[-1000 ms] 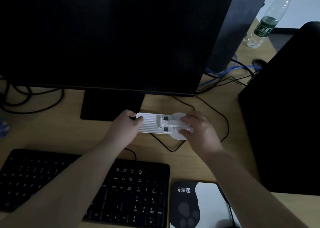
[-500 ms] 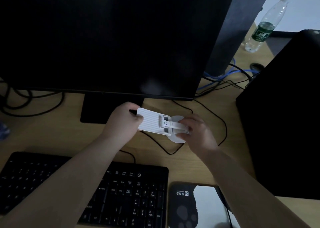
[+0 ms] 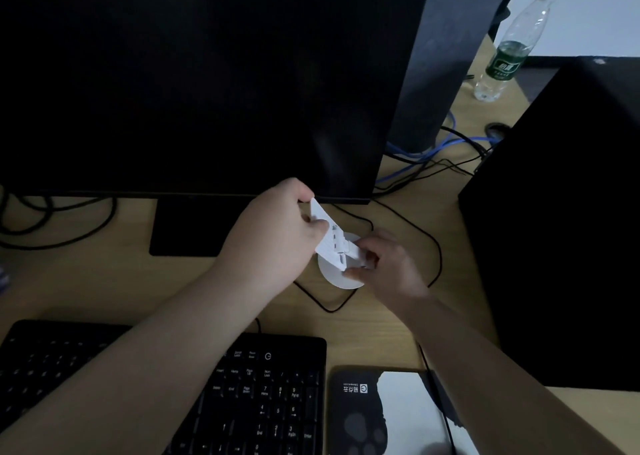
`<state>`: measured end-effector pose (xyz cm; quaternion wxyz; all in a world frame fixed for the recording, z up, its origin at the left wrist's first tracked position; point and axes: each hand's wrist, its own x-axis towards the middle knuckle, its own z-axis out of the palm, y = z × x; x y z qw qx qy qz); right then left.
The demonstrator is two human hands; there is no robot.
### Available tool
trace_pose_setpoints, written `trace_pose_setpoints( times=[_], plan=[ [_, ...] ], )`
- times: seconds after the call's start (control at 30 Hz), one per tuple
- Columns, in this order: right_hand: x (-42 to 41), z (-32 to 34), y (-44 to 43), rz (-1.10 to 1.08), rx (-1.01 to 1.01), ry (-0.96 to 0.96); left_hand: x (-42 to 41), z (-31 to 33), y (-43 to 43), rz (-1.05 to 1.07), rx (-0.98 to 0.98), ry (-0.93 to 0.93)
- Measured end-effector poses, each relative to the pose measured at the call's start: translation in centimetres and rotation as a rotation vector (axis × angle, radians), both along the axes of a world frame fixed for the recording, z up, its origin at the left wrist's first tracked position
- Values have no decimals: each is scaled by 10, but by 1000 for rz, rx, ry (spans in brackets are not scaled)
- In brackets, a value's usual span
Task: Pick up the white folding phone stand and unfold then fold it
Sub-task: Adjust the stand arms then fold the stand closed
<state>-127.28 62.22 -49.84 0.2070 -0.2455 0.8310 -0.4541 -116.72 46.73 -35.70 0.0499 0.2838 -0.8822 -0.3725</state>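
Below monitor (image 3: pixel 207 80) | stand (image 3: pixel 329 236) plate between left fingers (image 3: pixel 313 224) | base under right fingers (image 3: pixel 363 247)

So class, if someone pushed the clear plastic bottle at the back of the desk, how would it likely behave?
The bottle looks nearly empty, so it is probably light. Tall, narrow and upright, it would likely tip rather than slide. Once down, its round body would probably roll along the desk.

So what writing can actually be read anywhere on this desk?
Keyboard: "Home", "PgUp", "End", "PgDn" and digits 7, 8, 9, 4, 5, 6 on the keys; the rest is too blurred.
Bottle green label: unreadable.
Mouse pad logo text: too blurred.
Phone stand: none.
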Motion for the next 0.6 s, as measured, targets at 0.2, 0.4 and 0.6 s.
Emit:
trace_pose_setpoints(
  times=[0.2,0.4,0.6],
  plan=[
    [-3,0,-2,33,67,74,-10,4,7,-46,7,20],
    [1,-6,2,36,23,104,-1,-15,-31,-12,206,55],
    [0,-6,6,56,5,128,19,-43,-52,-246,292,79]
  ],
)
